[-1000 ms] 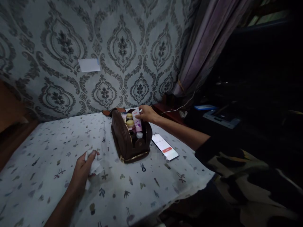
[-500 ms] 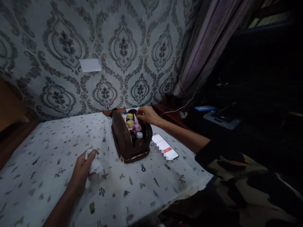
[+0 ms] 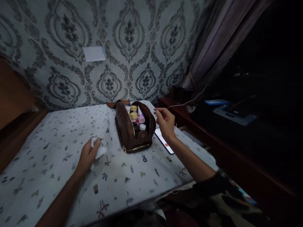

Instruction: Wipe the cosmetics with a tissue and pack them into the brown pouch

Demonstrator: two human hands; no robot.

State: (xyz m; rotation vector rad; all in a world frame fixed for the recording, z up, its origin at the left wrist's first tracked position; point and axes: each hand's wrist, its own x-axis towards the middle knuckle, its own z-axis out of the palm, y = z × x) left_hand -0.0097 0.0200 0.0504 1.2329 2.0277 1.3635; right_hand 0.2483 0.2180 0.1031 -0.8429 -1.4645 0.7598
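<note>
A brown, leather-look zip bag (image 3: 125, 127) stands unzipped towards the back right corner of the cloth-covered tabletop (image 3: 78, 132). Inside are a pink-and-white tube (image 3: 141, 119), yellow-lidded jars (image 3: 133, 115) and a round white cap (image 3: 142, 127). By the bag's right side, the right hand (image 3: 167, 123) has loosely bent fingers, nothing visible in them, near a flat, lit phone (image 3: 163, 138). Nearer the left edge, the left hand (image 3: 87, 155) grasps a crumpled white tissue (image 3: 101, 151).
</note>
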